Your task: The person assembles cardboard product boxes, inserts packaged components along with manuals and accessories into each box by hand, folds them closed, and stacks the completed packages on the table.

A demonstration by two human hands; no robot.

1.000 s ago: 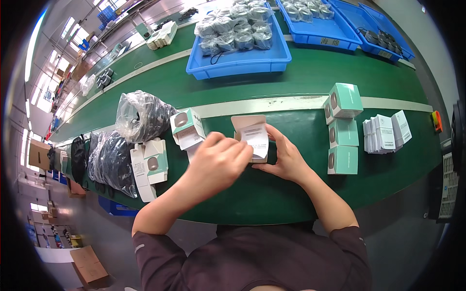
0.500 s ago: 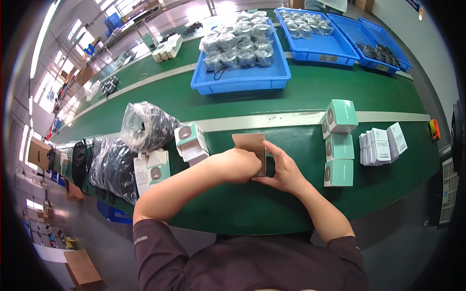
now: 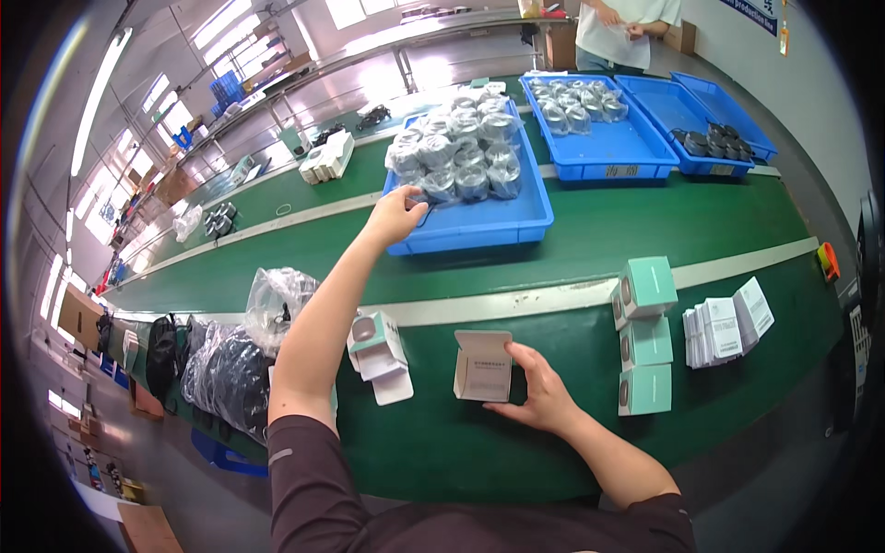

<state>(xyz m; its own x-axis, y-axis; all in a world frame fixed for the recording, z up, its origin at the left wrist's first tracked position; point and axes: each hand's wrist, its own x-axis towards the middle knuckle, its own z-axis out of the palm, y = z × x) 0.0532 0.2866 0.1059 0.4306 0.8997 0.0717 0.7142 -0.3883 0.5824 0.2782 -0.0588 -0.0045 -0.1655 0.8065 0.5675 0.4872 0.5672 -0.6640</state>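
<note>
My left hand point(image 3: 396, 217) reaches over the left edge of a large blue tray point(image 3: 470, 241), its fingers apart beside the front row of wrapped goods. Round grey items in clear plastic bags point(image 3: 454, 152) are piled in that tray. On the green bench, my right hand point(image 3: 541, 392) grips the right side of a small open carton point(image 3: 484, 376) between thumb and fingers. Its lid flap stands up, and a printed panel shows inside. Left of it lies another open teal-and-white carton point(image 3: 376, 341) with its flaps out.
Teal boxes point(image 3: 647, 343) are stacked at the right beside white leaflets point(image 3: 714, 330). More blue trays point(image 3: 613, 170) stand at the back right, with a person point(image 3: 619, 32) behind. Plastic-bagged dark goods point(image 3: 230, 369) lie at the left; an orange tape dispenser point(image 3: 828, 263) sits far right.
My left hand has come out of the carton and gone forward to the blue tray. My right hand still holds the carton. The whole view has tilted upward.
</note>
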